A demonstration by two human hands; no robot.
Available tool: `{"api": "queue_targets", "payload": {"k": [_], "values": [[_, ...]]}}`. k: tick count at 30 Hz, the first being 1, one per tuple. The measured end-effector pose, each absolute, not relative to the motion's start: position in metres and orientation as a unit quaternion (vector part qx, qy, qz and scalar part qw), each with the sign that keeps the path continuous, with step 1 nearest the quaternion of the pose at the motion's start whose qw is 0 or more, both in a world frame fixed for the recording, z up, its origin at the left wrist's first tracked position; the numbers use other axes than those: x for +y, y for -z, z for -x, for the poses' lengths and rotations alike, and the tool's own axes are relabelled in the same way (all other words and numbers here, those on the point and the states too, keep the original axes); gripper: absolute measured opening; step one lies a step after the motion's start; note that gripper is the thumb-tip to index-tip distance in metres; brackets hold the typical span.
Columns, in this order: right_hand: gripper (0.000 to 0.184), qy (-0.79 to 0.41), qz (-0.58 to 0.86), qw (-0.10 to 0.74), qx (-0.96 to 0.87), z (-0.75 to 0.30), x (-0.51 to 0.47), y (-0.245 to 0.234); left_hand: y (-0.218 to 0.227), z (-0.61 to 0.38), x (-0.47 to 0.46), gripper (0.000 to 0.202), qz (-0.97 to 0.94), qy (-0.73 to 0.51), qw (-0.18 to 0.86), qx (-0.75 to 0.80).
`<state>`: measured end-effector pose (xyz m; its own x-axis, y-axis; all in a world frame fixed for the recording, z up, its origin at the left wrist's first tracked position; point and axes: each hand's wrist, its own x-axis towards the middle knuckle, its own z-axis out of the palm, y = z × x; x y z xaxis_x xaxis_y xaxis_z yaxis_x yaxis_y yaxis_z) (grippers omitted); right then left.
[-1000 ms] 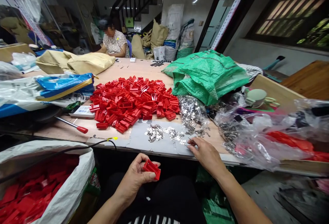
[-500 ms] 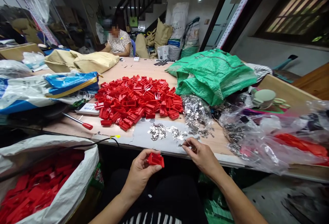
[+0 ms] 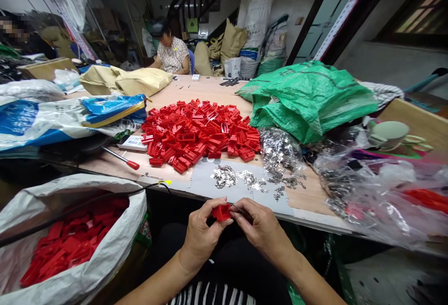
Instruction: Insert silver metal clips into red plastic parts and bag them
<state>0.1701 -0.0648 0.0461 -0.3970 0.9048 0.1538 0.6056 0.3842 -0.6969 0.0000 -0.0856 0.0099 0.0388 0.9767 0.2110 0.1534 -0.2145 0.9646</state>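
My left hand (image 3: 205,228) is closed round a red plastic housing (image 3: 221,212), a small hollow block held just in front of the table edge. My right hand (image 3: 257,225) meets it from the right, thumb and fingers pinched at the block's side. A thin dark sliver shows at those fingertips; what it is stays mostly hidden. Beyond the hands, small flat metal pieces (image 3: 225,176) lie scattered on a grey sheet (image 3: 203,184). Behind them rises a big heap of similar red housings (image 3: 199,132).
A white sack (image 3: 115,244) of red parts stands at lower left. A red-handled tool (image 3: 131,164) lies on the table. Clear bags (image 3: 378,193) and a green woven sack (image 3: 315,99) are at right. Across the table sits another person (image 3: 173,55).
My right hand has come left from the metal pieces to the red housing in my left hand. My left hand has shifted slightly right and up. The view has turned a little left.
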Motion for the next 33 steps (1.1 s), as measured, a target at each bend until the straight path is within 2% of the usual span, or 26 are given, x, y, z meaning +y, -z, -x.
{"api": "queue_targets", "payload": {"k": [20,27,33], "values": [[0.014,-0.263,0.495,0.285,-0.778,-0.167,-0.071,-0.043,-0.008,-0.003,-0.089,0.032,-0.62,-0.514,0.371,0.462],[0.021,-0.392,0.474,0.289,-0.734,-0.172,-0.071,-0.044,-0.005,-0.003,-0.091,0.033,-0.605,-0.527,0.37,0.469],[0.024,-0.515,0.457,0.329,-0.646,-0.185,-0.063,-0.043,-0.001,-0.002,-0.09,0.035,-0.625,-0.548,0.329,0.447]]}}
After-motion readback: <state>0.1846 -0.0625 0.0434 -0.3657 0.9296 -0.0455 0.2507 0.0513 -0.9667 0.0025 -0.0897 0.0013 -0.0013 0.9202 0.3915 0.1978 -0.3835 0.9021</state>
